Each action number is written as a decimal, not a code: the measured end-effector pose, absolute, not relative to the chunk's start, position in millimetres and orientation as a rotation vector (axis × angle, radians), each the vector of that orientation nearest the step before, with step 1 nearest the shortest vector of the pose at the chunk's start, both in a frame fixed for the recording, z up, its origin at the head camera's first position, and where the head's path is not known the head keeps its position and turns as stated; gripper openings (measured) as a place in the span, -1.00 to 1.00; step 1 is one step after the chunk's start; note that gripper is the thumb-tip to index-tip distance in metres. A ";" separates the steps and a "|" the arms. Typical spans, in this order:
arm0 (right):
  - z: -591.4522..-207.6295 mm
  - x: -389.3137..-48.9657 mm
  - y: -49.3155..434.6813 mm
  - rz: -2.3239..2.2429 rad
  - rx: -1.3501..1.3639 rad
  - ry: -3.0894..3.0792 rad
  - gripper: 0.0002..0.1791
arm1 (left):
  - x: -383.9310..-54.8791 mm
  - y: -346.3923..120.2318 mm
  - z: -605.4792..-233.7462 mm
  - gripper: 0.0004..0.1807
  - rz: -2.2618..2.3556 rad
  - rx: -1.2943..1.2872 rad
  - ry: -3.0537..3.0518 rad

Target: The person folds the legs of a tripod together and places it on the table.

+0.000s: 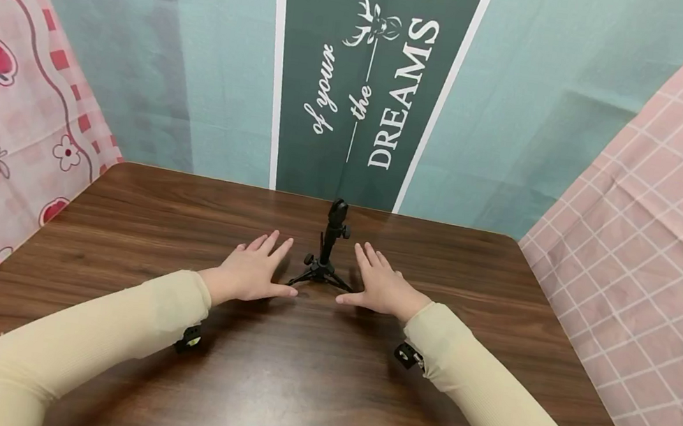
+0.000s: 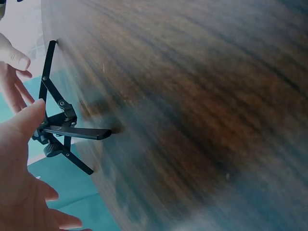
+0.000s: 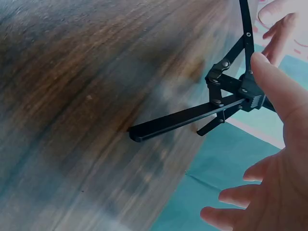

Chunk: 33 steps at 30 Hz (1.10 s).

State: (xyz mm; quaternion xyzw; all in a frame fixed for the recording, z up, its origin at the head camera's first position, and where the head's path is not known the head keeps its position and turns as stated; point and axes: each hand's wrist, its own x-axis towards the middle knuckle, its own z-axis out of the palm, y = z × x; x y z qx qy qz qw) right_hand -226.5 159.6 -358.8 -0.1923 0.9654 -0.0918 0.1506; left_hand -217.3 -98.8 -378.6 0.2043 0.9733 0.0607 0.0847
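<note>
Black, thin 3-legged stand [image 1: 328,245] points its long post up from the brown, wood-grained table [image 1: 272,381], between the bare left hand [image 1: 249,274] and bare right hand [image 1: 385,290], both spread, neither plainly nearer.

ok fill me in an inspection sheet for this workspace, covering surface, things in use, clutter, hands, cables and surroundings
Surface: brown wood-grain table, light glare on its near part.
Things in use: black tripod, upright on spread legs.
Clutter: nothing seen.
Hands: left hand and right hand either side of the tripod, fingers extended, neither gripping it; whether they touch it is unclear.
Cables: nothing seen.
Surroundings: teal cloth behind, with a dark lettered panel; apple-print cloth left; pink grid cloth right.
</note>
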 end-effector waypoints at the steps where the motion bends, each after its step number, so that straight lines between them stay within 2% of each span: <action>1: -358.2 -226.4 159.4 -0.273 -0.553 2.775 0.17 | -217.0 -98.7 -378.7 0.05 0.179 0.611 2.900; 20: -342.5 -228.0 158.5 -0.470 -0.693 2.921 0.13 | -212.9 -98.2 -377.2 -0.04 0.212 0.635 2.921; 33: -314.6 -233.8 148.1 -0.548 -0.745 2.988 0.09 | -214.2 -97.3 -378.3 -0.10 0.243 0.661 2.930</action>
